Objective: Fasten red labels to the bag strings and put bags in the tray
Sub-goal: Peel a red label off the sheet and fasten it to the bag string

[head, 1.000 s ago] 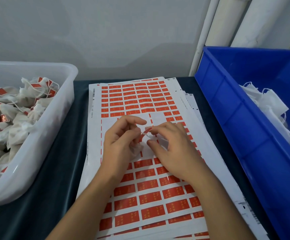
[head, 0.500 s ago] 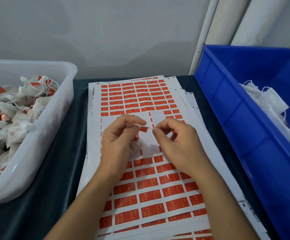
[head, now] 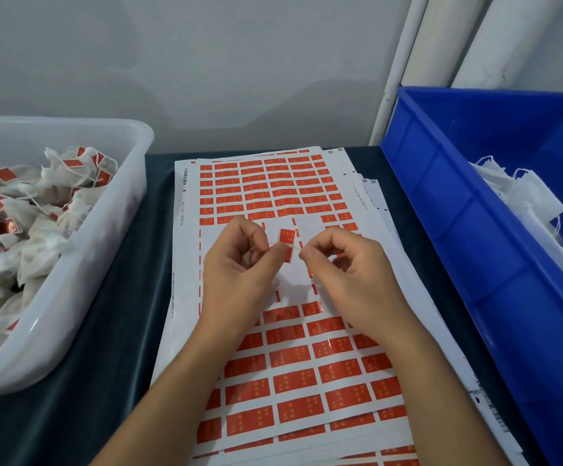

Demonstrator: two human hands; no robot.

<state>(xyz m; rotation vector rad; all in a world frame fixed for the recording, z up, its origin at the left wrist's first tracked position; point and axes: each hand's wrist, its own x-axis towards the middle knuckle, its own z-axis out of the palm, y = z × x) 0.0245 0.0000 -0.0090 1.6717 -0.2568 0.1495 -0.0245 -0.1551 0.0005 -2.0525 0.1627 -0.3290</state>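
Left hand [head: 239,264] and right hand [head: 350,267] pinch a string [head: 293,246] taut, so the red label [head: 286,237] can fold over it.

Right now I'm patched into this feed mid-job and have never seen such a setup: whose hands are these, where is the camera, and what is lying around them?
There is no machine here: a person works with two bare hands, filmed by one wide-angle camera on their head that looks down at the table. The left hand and the right hand pinch a thin white bag string stretched between them, with one red label on it. A small white bag seems tucked in the left palm, mostly hidden. Under the hands lie stacked sheets of red labels on a dark cloth. The white tray on the left holds bags already labelled; the blue bin on the right holds white bags with no labels showing.
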